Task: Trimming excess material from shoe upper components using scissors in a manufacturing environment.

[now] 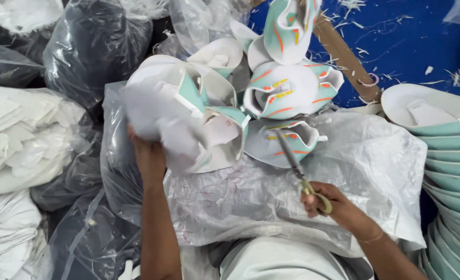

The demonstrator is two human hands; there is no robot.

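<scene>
Head view: hands raised, left [148,155] gripping shoe upper [188,122], right [329,205] holding scissors [298,168].

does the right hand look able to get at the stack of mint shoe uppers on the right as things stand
Probably yes, but not freely: the right hand is holding scissors, so it is occupied. The stack of mint shoe uppers sits just to its right, with only crinkled plastic sheet between them.
</scene>
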